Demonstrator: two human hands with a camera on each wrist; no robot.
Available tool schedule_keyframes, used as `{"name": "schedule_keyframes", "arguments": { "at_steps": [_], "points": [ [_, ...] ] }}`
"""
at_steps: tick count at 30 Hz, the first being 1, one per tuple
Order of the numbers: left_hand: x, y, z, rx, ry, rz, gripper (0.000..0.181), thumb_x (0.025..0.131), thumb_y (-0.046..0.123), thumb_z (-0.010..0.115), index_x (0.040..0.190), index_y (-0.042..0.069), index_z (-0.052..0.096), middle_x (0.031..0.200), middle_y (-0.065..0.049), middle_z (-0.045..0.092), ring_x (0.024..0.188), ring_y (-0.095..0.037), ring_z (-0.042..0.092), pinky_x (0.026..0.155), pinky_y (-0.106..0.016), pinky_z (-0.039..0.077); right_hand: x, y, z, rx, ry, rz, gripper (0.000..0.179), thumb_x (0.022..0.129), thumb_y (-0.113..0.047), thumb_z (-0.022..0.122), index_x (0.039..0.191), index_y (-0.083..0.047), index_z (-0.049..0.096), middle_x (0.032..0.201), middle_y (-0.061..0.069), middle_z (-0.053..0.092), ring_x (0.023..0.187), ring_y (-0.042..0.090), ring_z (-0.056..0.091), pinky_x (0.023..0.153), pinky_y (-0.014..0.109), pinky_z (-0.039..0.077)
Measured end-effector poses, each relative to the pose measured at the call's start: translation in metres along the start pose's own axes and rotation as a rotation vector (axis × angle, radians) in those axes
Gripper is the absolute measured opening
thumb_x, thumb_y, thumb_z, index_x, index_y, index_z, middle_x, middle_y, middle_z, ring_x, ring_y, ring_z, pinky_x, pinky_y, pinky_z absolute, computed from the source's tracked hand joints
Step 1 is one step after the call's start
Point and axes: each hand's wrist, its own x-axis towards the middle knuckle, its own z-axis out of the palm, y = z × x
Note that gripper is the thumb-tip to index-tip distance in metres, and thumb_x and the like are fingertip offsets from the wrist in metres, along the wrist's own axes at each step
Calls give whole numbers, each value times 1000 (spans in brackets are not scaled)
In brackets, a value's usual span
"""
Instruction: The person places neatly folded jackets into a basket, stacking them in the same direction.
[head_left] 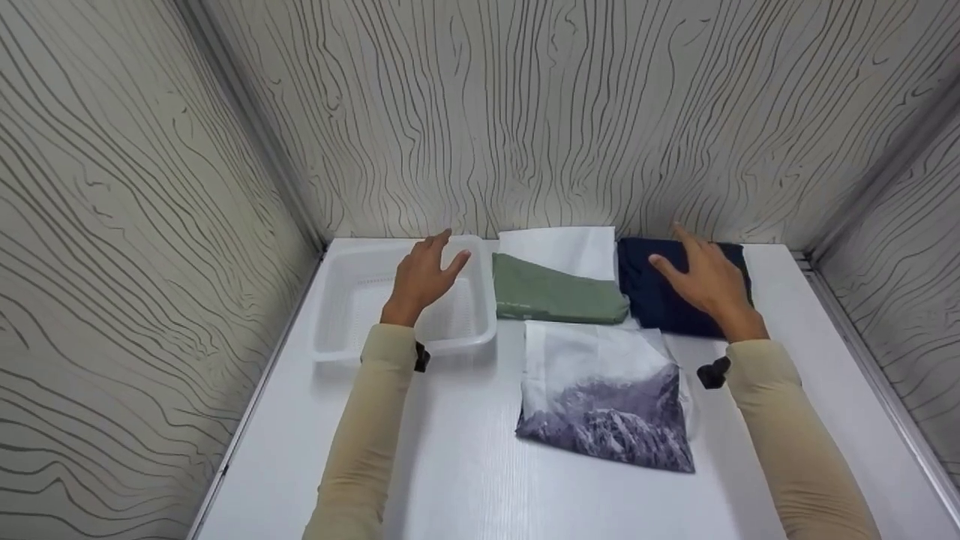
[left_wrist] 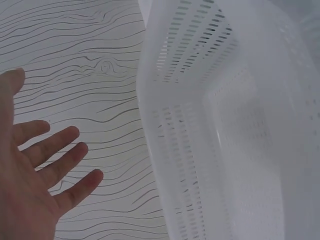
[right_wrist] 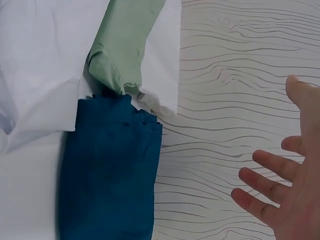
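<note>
My left hand (head_left: 421, 279) hovers over the white plastic basket (head_left: 480, 330), fingers spread and holding nothing. The left wrist view shows the same hand (left_wrist: 45, 175) apart from the perforated basket wall (left_wrist: 175, 165). Above the folded navy cloth (head_left: 652, 300), my right hand (head_left: 709, 281) is held with its fingers extended and nothing in it. Beside the navy cloth lie a folded green cloth (head_left: 555, 292) and a folded white cloth (head_left: 577, 251) partly under it. Nearer to me is a folded white garment with a grey mountain print (head_left: 607, 405).
Everything lies on a white table (head_left: 465, 465). Wood-grain patterned panels rise at the back (head_left: 480, 112) and on the left (head_left: 112, 262) and right (head_left: 907, 225). The basket stands at the back left, close to the back panel.
</note>
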Motion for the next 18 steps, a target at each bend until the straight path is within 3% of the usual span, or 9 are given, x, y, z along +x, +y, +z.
{"name": "schedule_keyframes", "arguments": {
  "at_steps": [5,18],
  "points": [
    [-8,6,3,-92,34,-16,65,109,53,54,157,10,53,144,-12,67,137,-32,61,111,-53,51,-10,-2,3,64,7,-12,85,108,-62,50,169,-6,28,157,27,52,136,50,54,103,75,42],
    [-33,17,16,-192,122,34,53,109,44,59,148,9,62,125,-8,76,118,-28,72,97,-49,58,-34,-10,12,157,99,-55,67,109,-43,59,161,-3,43,144,24,64,118,46,68,90,68,51]
  ]
}}
